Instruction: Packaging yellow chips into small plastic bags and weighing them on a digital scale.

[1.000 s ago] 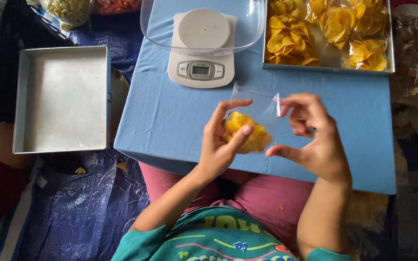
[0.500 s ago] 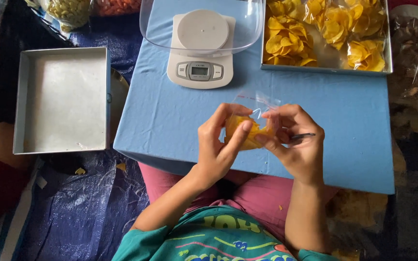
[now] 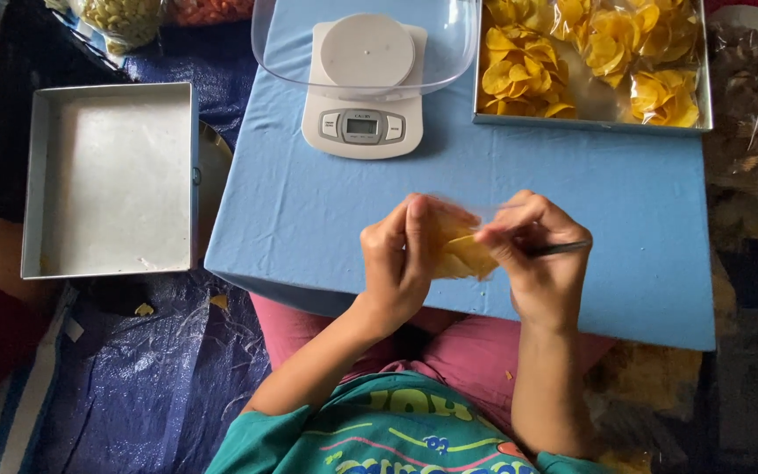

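Observation:
Both my hands are closed around a small clear plastic bag of yellow chips [image 3: 462,250], held just above the blue table [image 3: 309,211]. My left hand [image 3: 401,259] grips the bag's left side with the fingers curled over its top. My right hand [image 3: 537,259] pinches the bag's right side and also holds a thin dark stick-like object [image 3: 563,249] that pokes out to the right. The bag's top is folded down between the two hands and is blurred.
A white digital scale [image 3: 363,88] with a clear bowl [image 3: 274,44] stands at the table's far edge. A tray of bagged yellow chips [image 3: 589,61] lies at the far right. A shallow white tray [image 3: 111,180] sits on the left, over blue sheeting [image 3: 151,377].
The hands have come together. The bag's open top, held up and spread a second ago, is now folded down and squeezed between both hands.

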